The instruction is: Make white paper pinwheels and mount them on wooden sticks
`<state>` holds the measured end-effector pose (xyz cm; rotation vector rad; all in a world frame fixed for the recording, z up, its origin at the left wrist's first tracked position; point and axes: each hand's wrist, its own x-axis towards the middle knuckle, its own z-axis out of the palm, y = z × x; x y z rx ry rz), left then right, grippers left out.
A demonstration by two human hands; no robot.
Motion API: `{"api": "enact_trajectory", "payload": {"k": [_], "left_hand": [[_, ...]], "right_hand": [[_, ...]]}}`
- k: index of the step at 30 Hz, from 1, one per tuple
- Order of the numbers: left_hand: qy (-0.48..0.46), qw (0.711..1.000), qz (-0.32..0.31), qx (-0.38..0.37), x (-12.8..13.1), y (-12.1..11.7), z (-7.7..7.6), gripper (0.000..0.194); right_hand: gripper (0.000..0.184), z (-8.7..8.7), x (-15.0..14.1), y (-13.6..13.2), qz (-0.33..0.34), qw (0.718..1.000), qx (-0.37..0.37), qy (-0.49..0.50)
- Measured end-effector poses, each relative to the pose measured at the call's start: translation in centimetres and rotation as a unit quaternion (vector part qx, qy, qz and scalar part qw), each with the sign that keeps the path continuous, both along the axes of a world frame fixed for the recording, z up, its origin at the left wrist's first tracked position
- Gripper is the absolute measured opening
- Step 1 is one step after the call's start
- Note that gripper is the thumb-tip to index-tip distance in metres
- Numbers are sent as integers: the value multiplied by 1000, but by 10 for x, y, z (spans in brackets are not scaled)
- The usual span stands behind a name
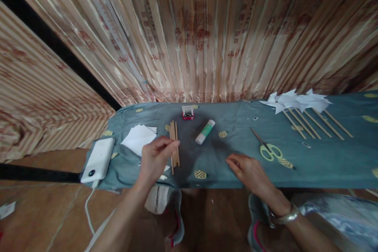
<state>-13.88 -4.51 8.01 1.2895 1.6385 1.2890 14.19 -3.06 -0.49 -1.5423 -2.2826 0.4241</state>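
My left hand point(158, 156) hovers over or beside a bundle of thin wooden sticks point(173, 155), its thumb and fingers pinched together. Whether anything small sits in that pinch I cannot make out. Left of it lies a stack of white paper pieces point(138, 138). My right hand point(247, 171) is closed at the table's front edge, fingers curled inward; their tips hide whatever may be between them. Between and beyond the hands rests a green and white glue stick point(206, 132). Behind the sticks stands a small open red box point(188, 114) of dark metal bits.
Scissors with light green handles point(270, 151) lie right of my right hand. Several white paper pinwheels point(295, 101) on sticks lie at the back right. A white power bank or similar device point(99, 159) with a cable sits at the left edge. A pleated curtain point(191, 39) hangs behind.
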Motion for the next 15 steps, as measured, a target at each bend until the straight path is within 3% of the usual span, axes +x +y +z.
{"api": "enact_trajectory", "payload": {"k": [2, 4, 7, 10, 15], "left_hand": [[102, 993, 65, 2, -32, 27, -15, 27], [201, 974, 105, 11, -64, 40, -33, 19], [308, 946, 101, 6, -100, 41, -55, 30], [335, 938, 86, -27, -115, 37, -69, 39], [356, 929, 88, -45, -119, 37, -80, 37]], "right_hand": [[27, 0, 1, 1, 1, 1000, 5, -4], [27, 0, 2, 1, 4, 1000, 9, -6], [26, -2, 1, 3, 15, 1000, 15, -6], [25, -3, 0, 4, 19, 1000, 21, -9], [23, -3, -2, 7, 21, 1000, 12, -20]]}}
